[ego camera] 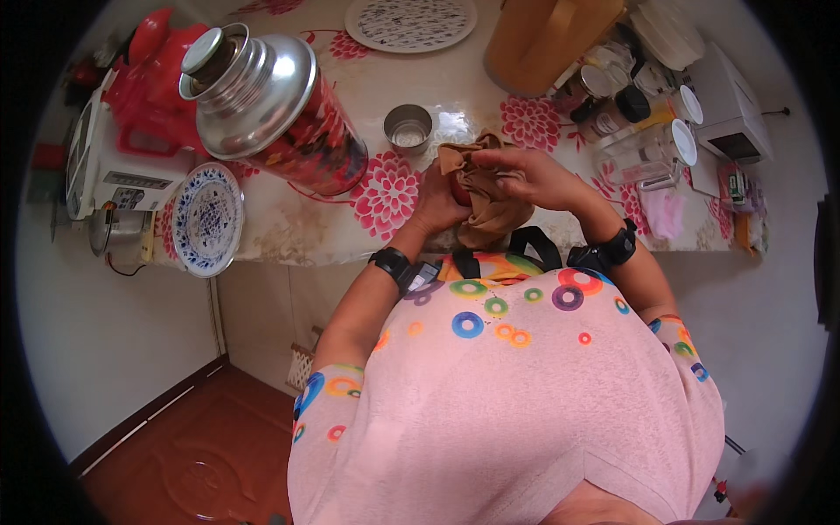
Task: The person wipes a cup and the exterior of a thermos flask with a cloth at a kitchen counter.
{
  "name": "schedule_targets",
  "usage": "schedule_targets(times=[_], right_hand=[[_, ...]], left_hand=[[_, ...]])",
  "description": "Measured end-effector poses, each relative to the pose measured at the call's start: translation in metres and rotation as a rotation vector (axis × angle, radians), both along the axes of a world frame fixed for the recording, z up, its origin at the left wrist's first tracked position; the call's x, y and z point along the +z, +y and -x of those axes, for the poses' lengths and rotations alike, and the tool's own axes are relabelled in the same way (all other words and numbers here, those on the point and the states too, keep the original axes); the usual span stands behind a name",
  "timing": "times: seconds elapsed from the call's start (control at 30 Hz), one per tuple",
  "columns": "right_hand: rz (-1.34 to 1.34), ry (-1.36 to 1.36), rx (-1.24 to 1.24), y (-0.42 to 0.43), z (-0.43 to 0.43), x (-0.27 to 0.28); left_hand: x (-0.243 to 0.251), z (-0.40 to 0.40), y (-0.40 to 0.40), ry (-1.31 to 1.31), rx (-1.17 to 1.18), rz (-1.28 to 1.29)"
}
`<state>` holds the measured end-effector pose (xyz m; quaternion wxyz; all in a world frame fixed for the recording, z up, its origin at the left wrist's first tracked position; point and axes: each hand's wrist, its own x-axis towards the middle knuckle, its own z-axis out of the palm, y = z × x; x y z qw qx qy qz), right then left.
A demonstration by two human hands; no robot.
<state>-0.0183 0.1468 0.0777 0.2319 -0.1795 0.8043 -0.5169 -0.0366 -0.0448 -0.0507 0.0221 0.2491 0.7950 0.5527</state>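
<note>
A brown cloth [493,213] is bunched between my two hands, over the near part of the table. My left hand [438,197] grips a dark red object [461,193], mostly hidden by the cloth and fingers, so its kind cannot be told. My right hand [535,178] has its fingers and thumb on the upper folds of the cloth. Just beyond my left hand stands a small round metal cup [407,128]. A large thermos flask with a metal top [279,108] leans in view to the left of the cup.
A flower-patterned tablecloth [275,230] covers the table. At left are a blue-and-white plate [210,220], a red plastic jug [154,85] and a white appliance [125,180]. A round patterned tray [411,23] and brown pitcher [545,46] stand beyond. Glass jars [640,154] crowd the right.
</note>
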Motion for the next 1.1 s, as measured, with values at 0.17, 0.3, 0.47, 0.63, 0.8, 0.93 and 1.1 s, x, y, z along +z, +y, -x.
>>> schedule_targets(times=[0.17, 0.3, 0.47, 0.63, 0.8, 0.93, 1.1], right_hand=[[-0.531, 0.651, 0.248, 0.001, -0.006, -0.037], [-0.621, 0.806, 0.308, -0.002, -0.015, -0.074], [-0.523, 0.474, 0.032, -0.020, -0.020, -0.069], [-0.494, 0.237, -0.262, -0.031, -0.029, -0.068], [0.299, -0.174, -0.614, 0.001, -0.040, -0.083], [0.866, -0.327, -0.711, 0.003, -0.044, -0.064], [0.801, -0.292, -0.706, -0.012, -0.049, -0.052]], left_hand=[[-0.012, 0.004, 0.003, 0.077, 0.004, 0.123], [-0.015, 0.002, -0.002, 0.146, -0.059, 0.042], [-0.027, 0.006, 0.002, 0.143, -0.053, 0.206], [-0.002, 0.009, 0.006, 0.334, -0.193, 0.207], [0.010, 0.015, 0.005, -0.166, -0.380, -0.145], [0.014, 0.018, 0.015, -0.503, -0.498, -0.577], [0.040, 0.009, 0.026, -0.319, -0.445, -0.515]])
